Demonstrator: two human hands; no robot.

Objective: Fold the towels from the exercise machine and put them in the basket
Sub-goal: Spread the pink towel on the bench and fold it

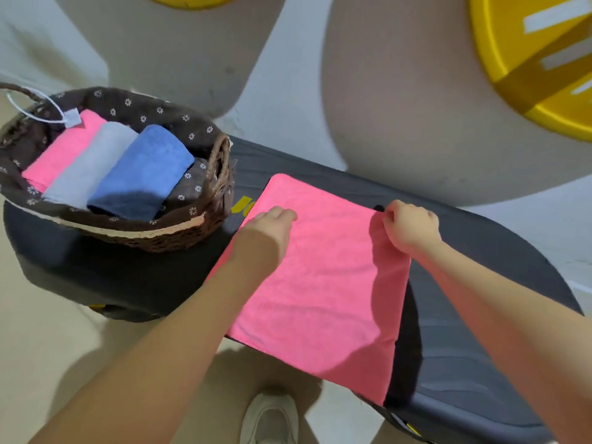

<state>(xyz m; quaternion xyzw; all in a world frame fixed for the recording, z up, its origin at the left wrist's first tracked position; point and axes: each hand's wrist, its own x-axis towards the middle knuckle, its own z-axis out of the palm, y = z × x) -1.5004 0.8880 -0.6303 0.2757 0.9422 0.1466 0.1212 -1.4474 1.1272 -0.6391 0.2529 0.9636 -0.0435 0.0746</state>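
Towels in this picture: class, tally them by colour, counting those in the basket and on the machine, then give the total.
Pink: 2, one folded in the basket, pink towel, and one spread on the machine, pink towel
Grey: 1, grey towel
Blue: 1, blue towel
Total: 4

Pink towel (320, 277) flat on dark exercise machine (480, 315)

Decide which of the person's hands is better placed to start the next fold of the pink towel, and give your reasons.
Probably the right hand: it already pinches the far right corner of the pink towel spread on the exercise machine, ready to lift it over. The left hand only rests near the far left edge, so it can hold the towel down.
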